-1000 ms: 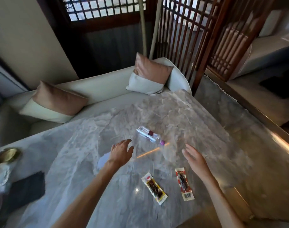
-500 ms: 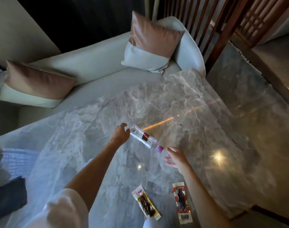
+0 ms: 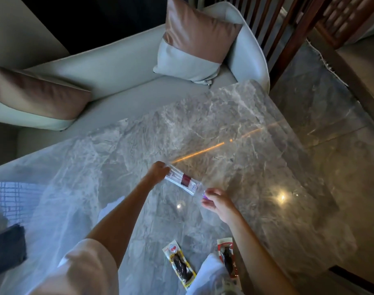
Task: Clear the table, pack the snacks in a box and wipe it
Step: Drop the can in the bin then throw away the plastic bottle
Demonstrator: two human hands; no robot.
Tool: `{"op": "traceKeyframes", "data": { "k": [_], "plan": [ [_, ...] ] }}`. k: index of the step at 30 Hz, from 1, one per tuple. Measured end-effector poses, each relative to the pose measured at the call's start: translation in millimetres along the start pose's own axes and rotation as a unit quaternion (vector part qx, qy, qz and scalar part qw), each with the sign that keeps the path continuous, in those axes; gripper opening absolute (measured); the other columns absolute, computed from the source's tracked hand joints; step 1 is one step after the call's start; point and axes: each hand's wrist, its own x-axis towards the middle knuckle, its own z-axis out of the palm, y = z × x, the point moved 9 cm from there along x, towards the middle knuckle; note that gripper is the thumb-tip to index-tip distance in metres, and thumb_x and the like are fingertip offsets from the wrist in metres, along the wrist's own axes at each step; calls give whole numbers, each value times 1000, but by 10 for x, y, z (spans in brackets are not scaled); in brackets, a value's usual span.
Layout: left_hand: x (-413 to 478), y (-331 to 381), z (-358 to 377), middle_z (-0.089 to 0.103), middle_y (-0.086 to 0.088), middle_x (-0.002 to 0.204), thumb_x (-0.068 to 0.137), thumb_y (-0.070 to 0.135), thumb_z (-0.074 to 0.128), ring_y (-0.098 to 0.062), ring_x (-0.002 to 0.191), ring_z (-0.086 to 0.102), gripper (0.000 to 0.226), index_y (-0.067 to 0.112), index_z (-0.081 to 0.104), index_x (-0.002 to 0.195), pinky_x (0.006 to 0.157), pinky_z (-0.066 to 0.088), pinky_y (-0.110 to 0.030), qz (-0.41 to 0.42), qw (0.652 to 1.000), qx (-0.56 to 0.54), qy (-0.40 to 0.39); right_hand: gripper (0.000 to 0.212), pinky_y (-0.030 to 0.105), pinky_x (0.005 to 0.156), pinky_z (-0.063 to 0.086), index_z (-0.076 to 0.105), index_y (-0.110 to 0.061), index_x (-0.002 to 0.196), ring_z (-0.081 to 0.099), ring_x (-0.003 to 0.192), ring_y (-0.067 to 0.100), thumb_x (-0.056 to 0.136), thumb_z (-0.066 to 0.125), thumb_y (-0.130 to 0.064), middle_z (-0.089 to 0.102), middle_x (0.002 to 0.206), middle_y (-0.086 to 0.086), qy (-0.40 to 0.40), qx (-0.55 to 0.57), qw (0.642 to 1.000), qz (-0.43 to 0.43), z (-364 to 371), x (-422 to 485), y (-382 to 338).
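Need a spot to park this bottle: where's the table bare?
Bare grey marble tabletop stretches from the clear plastic bottle to the sofa-side edge, and right of the right hand towards the corner. Another patch lies between the dark folded cloth and the left forearm. Crowded: yellow-edged snack packet and red-edged snack packet lie between the arms near you.

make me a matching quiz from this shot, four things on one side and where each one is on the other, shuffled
Things
1. clear bottle
2. yellow-edged snack packet
3. red-edged snack packet
4. dark flat item

Places
A. at the left border of the view, on the table
B. gripped at its two ends by the left hand and the right hand
C. close beside the right forearm
D. flat on the table, between the two forearms

Pairs: 1-B, 2-D, 3-C, 4-A
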Motion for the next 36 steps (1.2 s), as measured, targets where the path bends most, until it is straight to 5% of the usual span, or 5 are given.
{"op": "traceKeyframes", "data": {
  "k": [4, 10, 19, 28, 36],
  "plan": [
    [-312, -54, -11, 42, -5, 63, 90, 7, 59, -14, 54, 38, 23, 5, 48, 70, 52, 28, -25, 20, 988, -155, 1, 23, 40, 103, 46, 55, 7, 114, 59, 85, 18, 91, 58, 4, 57, 90, 13, 12, 30, 998, -47, -47, -65, -115],
    [-1047, -659, -96, 50, -19, 109, 92, 26, 61, -30, 100, 57, 34, 7, 42, 112, 99, 48, -52, -10, 905, -424, 8, 27, 36, 99, 51, 58, 7, 114, 63, 96, 24, 87, 59, 8, 63, 99, 17, -70, -2, 991, -111, 139, -345, -131],
    [-2260, -2418, -740, 56, -19, 125, 95, 13, 55, -32, 102, 62, 36, 13, 53, 131, 82, 59, -43, -10, 827, -554, 95, 20, 27, 80, 59, 69, -5, 105, 70, 78, 21, 86, 66, -2, 72, 90, 9, -179, -258, 926, -207, 1495, -1020, 465],
    [-4205, -4462, -1576, 60, -14, 127, 80, 30, 68, -29, 102, 67, 50, 21, 55, 127, 82, 58, -40, 40, 764, -577, 286, 19, 22, 68, 58, 65, 6, 106, 64, 69, 20, 87, 61, 6, 66, 86, 17, -301, -402, 831, -239, 3388, -2126, 2192],
    [-6132, -6412, -1638, 61, -14, 120, 93, 11, 56, -27, 98, 66, 38, 11, 49, 130, 83, 58, -39, 17, 604, -647, 465, 22, 21, 69, 58, 64, -4, 111, 66, 69, 12, 89, 60, -1, 69, 84, 4, -473, -469, 739, -100, 4802, -3004, 4546]
  ]
}}
